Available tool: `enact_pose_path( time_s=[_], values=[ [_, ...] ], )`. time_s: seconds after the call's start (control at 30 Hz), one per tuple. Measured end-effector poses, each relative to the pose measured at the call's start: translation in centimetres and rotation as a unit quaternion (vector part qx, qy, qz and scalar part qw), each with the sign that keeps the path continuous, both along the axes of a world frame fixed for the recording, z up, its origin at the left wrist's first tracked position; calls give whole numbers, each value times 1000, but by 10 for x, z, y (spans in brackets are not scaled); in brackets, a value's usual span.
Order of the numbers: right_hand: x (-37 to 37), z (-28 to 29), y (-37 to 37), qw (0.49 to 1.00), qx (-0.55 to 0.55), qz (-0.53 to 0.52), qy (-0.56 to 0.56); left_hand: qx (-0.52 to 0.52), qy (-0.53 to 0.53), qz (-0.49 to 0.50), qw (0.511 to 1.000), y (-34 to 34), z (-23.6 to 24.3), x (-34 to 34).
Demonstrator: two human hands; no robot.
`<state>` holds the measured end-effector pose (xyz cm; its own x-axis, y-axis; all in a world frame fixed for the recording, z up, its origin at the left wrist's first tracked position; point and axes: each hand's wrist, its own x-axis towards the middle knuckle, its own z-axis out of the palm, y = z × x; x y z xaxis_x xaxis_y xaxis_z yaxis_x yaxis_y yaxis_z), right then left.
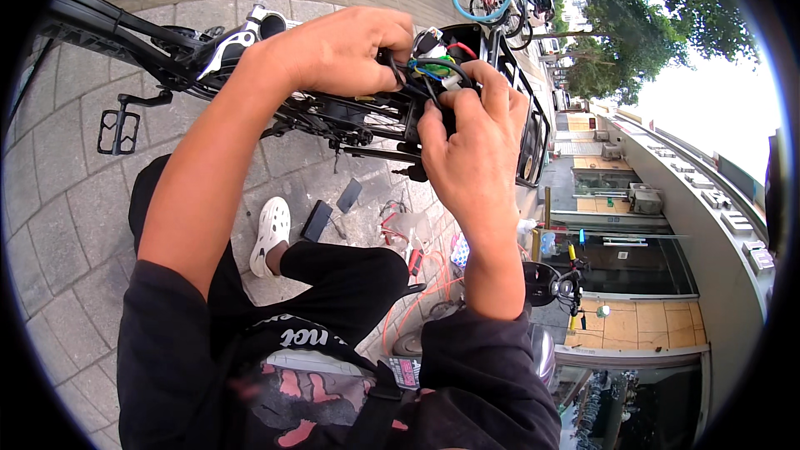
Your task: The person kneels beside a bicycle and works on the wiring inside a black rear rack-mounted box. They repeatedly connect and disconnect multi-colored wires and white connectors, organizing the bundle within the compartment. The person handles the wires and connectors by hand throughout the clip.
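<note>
My left hand (342, 50) comes over a bicycle's rear end with its fingers closed on a black cable (395, 75). Close by, my right hand (475, 137) pinches a thin black cable (430, 92) between thumb and fingers. A bundle of coloured wires (433, 54), with green, blue, red and white parts, sits between the hands in a dark opening. The fingers partly hide where the cables run. The black bicycle frame (100, 25) stretches away to the left, with a silver saddle clamp lever (229, 52) near my left wrist.
The bicycle's pedal (119, 129) juts out at left, and a black rear rack (533, 129) stands right of my right hand. On the paving lie two dark flat boxes (317, 221), a clear plastic bag (408, 229) and orange tubing (437, 271). A parked scooter (546, 283) stands at right.
</note>
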<state>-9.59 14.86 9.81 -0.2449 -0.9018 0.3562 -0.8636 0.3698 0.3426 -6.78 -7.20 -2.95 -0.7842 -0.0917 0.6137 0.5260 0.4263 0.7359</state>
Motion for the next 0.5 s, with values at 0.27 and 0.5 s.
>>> enact_pose_path(
  time_s=[0.27,0.5],
  values=[
    [2,1,1,1000,14,-11,10,11,9,39,999,2,-4,-11],
    [2,11,1,995,66,-23,65,-26,-33,56,998,0,5,-8]
  ],
)
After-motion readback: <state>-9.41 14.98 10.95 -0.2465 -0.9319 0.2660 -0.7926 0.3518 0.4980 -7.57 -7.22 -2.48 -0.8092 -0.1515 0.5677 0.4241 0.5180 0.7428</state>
